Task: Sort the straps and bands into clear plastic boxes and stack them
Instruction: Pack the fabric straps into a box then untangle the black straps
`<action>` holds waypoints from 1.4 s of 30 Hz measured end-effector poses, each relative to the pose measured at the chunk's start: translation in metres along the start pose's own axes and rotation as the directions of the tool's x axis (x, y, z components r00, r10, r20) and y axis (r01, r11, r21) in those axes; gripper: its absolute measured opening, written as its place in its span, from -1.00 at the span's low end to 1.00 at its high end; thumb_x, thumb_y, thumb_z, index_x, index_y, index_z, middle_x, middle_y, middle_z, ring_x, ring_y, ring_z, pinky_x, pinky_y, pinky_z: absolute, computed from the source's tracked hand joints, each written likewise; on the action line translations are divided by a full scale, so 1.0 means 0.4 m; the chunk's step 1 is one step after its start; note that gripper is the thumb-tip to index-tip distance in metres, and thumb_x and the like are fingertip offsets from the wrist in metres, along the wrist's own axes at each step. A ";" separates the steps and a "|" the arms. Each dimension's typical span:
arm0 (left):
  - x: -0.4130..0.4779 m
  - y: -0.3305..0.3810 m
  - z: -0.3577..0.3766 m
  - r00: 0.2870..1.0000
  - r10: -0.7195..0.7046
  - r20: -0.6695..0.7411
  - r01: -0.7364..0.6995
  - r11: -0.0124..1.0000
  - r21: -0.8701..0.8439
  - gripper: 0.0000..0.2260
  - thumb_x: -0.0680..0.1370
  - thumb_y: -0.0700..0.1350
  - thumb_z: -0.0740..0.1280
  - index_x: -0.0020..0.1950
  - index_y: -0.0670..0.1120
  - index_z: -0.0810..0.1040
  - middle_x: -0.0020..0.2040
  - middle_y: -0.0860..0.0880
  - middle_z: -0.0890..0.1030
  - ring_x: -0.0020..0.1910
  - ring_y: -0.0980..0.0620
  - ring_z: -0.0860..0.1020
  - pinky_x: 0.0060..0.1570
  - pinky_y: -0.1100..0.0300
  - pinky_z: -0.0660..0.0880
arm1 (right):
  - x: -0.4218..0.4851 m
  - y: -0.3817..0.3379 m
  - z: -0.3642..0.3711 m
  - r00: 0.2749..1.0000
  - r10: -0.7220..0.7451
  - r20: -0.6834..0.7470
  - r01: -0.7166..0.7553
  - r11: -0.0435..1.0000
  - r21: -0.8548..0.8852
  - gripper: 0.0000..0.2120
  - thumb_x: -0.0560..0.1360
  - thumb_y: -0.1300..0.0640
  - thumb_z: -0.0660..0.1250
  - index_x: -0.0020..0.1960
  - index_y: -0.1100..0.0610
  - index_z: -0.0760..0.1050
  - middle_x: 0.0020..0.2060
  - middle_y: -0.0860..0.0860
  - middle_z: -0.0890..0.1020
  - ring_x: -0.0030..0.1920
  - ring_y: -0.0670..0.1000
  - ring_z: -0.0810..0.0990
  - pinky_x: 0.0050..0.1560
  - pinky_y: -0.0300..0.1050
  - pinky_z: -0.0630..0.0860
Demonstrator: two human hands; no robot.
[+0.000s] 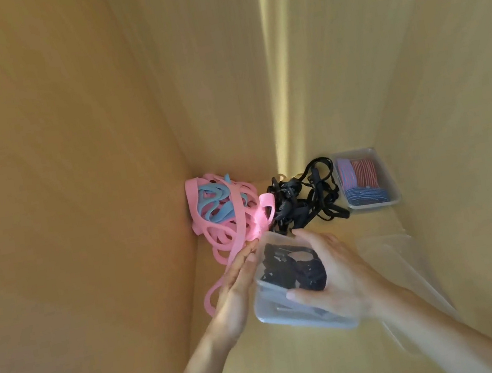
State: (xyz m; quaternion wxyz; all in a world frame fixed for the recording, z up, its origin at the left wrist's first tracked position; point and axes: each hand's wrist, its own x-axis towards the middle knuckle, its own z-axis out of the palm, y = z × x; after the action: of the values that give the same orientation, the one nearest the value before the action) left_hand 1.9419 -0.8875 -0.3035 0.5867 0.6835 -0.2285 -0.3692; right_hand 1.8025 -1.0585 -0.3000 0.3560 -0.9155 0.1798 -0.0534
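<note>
Both hands (pixel 287 286) around tilted clear box (pixel 279 314), long axis toward the wall.

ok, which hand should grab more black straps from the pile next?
Probably the left hand. It lies open against the side of the clear box, carrying nothing, while the right hand wraps the box and supports it. The loose black straps lie just beyond both hands.
</note>
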 end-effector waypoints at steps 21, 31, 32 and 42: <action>0.048 0.140 0.037 0.986 0.146 0.080 -0.126 0.969 -0.213 -0.59 0.57 0.05 0.39 0.37 -0.07 0.55 0.25 -0.20 0.62 0.23 -0.15 0.60 0.15 0.02 0.56 | -0.032 -0.080 -0.153 0.992 -0.015 0.128 -0.053 0.859 0.509 -0.33 0.34 -0.45 0.43 0.41 -0.37 0.38 0.47 -0.37 0.32 0.50 -0.28 0.25 0.43 -0.08 0.30; 0.120 0.116 0.125 0.993 -0.043 0.112 0.075 0.950 -0.302 -0.53 0.61 0.21 0.28 0.36 -0.08 0.56 0.28 -0.15 0.63 0.31 -0.14 0.58 0.27 -0.06 0.53 | -0.094 -0.057 -0.156 0.978 -0.015 -0.206 0.072 0.960 0.271 -0.30 0.42 0.04 0.57 0.48 -0.21 0.39 0.40 -0.37 0.45 0.43 -0.29 0.38 0.44 -0.21 0.36; 0.130 0.115 0.131 0.992 -0.036 0.122 0.070 0.955 -0.288 -0.54 0.63 0.23 0.24 0.37 -0.06 0.55 0.29 -0.14 0.63 0.31 -0.12 0.58 0.29 -0.09 0.52 | -0.095 -0.050 -0.159 0.968 -0.016 -0.251 0.075 0.971 0.228 -0.30 0.40 0.03 0.58 0.47 -0.24 0.40 0.39 -0.37 0.46 0.40 -0.31 0.41 0.39 -0.28 0.38; 0.217 0.108 0.107 0.981 -0.084 -0.177 0.078 0.996 -0.038 -0.80 0.64 -0.21 0.25 0.10 -0.08 0.67 0.08 -0.04 0.71 0.15 -0.01 0.64 0.07 0.10 0.58 | 0.051 0.094 -0.196 0.738 0.106 -0.666 -0.331 0.917 -0.221 -0.33 0.42 0.14 0.56 0.49 0.06 0.44 0.47 0.12 0.46 0.48 0.24 0.38 0.44 0.32 0.29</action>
State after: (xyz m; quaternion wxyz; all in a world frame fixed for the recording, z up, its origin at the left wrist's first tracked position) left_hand 1.9681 -0.9881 -0.2839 0.5998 0.7134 -0.1413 -0.3336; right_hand 1.7931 -1.1412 -0.2678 0.1206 -0.8591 0.4042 -0.2897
